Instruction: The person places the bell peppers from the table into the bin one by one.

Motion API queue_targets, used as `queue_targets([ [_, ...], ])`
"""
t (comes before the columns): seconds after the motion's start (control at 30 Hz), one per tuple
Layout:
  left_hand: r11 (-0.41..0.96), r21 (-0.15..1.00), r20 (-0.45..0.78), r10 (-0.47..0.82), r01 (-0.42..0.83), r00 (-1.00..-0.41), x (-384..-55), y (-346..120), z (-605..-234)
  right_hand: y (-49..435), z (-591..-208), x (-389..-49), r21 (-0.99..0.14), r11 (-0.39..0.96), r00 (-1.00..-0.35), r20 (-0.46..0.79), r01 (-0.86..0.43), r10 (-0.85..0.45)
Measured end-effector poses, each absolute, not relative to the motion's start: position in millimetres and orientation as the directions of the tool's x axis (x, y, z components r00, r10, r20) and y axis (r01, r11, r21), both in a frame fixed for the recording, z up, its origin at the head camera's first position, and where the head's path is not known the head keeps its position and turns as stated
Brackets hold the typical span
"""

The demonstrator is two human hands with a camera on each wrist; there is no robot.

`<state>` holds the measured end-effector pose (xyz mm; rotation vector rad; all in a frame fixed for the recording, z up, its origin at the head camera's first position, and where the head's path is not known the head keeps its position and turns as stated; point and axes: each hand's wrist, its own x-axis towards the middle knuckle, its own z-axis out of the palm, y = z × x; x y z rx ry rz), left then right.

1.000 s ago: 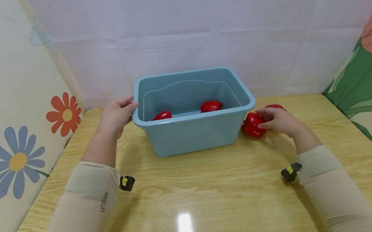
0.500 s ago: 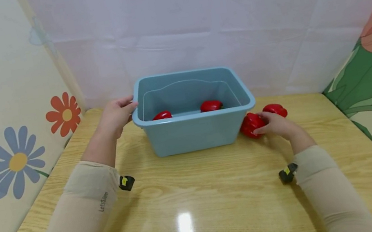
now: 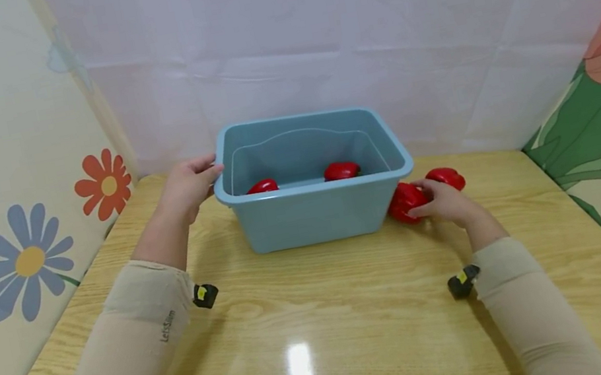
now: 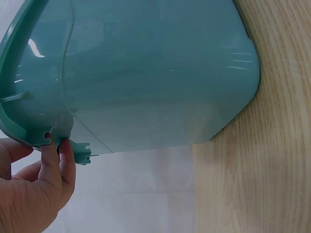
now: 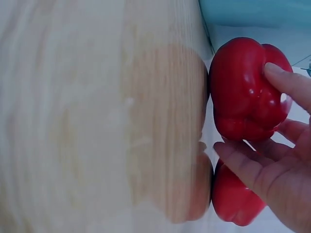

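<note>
A light-blue plastic tub [image 3: 311,215] stands on the table near the back wall. At its left end my left hand [image 3: 187,187] holds the rim, and in the left wrist view the fingers [image 4: 67,167] curl up under the lip. Beside the tub's right end, my right hand [image 3: 451,204] grips a red bell pepper [image 5: 240,92], thumb on one side and fingers on the other. The pepper is low at the table surface. Just behind that hand lies another red bell pepper [image 3: 448,176]. Inside the tub, two red peppers show partly, one left [image 3: 262,186] and one right [image 3: 342,171].
The wood-grain table [image 3: 323,317] stretches in front of the tub toward me. A pale sheet [image 3: 280,37] hangs close behind it. Flower-printed panels [image 3: 30,262] border both sides. Each wrist carries a small black camera [image 3: 205,295].
My right hand has shifted slightly left and closer on the front pepper, which has turned a little. More of the pepper behind shows. The left hand and tub have stayed in place.
</note>
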<state>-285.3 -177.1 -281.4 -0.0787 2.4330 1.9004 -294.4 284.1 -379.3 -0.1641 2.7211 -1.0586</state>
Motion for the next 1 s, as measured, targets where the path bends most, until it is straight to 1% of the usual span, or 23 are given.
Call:
queue_targets([
  [0.37,0.243,0.967,-0.077,-0.011,-0.078,-0.997,-286.4,-176.0,-281.7,288.7,-381.5,-294.1,-0.708,0.704,-0.976,-0.112,-0.052,-0.184],
  [0.67,0.235,0.969,-0.073,-0.006,-0.072,-0.997,-284.4,-176.9,-280.1,289.1,-379.2,-292.6,-0.706,0.707,-0.979,-0.118,-0.036,-0.168],
  [1.0,0.229,0.971,-0.069,0.002,-0.066,-0.998,-284.5,-177.1,-280.7,290.0,-378.4,-289.7,-0.712,0.698,-0.978,-0.086,-0.073,-0.190],
])
